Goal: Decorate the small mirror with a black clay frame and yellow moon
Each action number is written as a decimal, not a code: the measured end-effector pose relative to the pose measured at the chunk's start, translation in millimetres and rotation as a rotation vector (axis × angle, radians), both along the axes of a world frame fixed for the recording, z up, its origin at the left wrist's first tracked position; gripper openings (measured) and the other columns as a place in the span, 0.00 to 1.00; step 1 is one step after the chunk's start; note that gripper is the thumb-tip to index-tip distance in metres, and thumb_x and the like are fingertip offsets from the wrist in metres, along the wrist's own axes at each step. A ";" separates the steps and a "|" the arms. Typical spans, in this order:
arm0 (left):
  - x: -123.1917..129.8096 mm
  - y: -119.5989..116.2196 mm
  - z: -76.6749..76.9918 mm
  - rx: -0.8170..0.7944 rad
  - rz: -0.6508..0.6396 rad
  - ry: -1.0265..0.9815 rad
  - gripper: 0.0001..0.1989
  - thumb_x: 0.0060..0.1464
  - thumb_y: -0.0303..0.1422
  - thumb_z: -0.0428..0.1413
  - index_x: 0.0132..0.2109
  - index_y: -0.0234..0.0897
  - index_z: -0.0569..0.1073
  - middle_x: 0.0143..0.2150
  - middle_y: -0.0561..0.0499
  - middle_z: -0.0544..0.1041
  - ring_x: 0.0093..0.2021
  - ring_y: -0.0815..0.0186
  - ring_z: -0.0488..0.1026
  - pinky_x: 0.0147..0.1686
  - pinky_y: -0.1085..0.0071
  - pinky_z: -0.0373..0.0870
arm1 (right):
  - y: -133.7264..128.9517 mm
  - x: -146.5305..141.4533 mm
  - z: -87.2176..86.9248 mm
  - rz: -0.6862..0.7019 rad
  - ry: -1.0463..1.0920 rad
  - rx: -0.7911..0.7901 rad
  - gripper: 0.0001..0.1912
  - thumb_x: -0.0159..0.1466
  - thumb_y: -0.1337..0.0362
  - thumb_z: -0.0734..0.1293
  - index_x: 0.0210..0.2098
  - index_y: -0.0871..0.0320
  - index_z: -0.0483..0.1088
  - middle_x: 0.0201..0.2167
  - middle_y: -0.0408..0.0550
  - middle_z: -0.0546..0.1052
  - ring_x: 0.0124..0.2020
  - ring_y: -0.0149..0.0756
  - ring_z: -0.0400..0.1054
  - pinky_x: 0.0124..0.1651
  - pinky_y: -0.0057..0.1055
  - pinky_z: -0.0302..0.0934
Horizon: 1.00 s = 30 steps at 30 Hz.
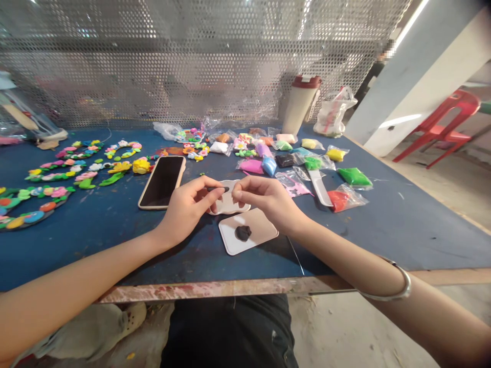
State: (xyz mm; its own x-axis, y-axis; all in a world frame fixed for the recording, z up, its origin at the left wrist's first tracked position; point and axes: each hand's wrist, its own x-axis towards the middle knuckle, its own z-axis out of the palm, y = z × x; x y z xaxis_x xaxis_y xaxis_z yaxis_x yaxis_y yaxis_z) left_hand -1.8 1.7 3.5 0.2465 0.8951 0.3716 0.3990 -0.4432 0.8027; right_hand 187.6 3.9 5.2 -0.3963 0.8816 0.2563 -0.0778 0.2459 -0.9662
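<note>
Left hand (pixel 184 204) pinches a small dark piece (pixel 220 189) between thumb and fingertips, above the wavy-edged white plate (pixel 227 205); right hand (pixel 268 198) just beside it, thumb and fingers bunched, cannot tell if anything's between them. Dark lump (pixel 243 233) sits on the white tray (pixel 231 247), nearer the person. Piece looks soft, so a light, even pinch likely best; harder squeezing could flatten it.
</note>
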 end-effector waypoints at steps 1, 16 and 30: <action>0.1 0.1 -0.1 0.002 -0.002 -0.002 0.09 0.57 0.39 0.56 0.37 0.38 0.73 0.22 0.56 0.73 0.22 0.70 0.71 0.26 0.75 0.68 | 0.1 0.2 -0.4 0.003 0.000 0.006 0.05 0.59 0.66 0.67 0.28 0.60 0.69 0.26 0.41 0.70 0.28 0.27 0.63 0.35 0.28 0.59; -0.2 -0.5 -0.2 0.003 -0.013 -0.033 0.07 0.57 0.37 0.56 0.38 0.37 0.73 0.23 0.57 0.73 0.22 0.71 0.71 0.26 0.76 0.68 | 0.6 0.5 -2.4 -0.023 0.007 0.003 0.06 0.60 0.64 0.67 0.28 0.61 0.70 0.27 0.42 0.72 0.29 0.28 0.64 0.36 0.28 0.59; -0.5 1.2 -1.9 0.019 -0.040 -0.038 0.07 0.58 0.36 0.56 0.38 0.37 0.73 0.22 0.58 0.73 0.22 0.74 0.70 0.26 0.80 0.67 | 0.0 -1.6 -1.2 0.055 -0.046 0.088 0.08 0.65 0.65 0.61 0.29 0.59 0.63 0.26 0.41 0.66 0.29 0.28 0.60 0.36 0.28 0.56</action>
State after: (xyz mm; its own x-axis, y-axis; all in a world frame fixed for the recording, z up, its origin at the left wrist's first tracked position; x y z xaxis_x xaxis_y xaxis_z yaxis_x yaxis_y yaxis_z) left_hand -2.3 3.0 1.6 0.2670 0.8774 0.3986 0.3503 -0.4737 0.8080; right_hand 186.0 3.9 4.0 -0.4563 0.8331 0.3126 -0.0498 0.3269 -0.9438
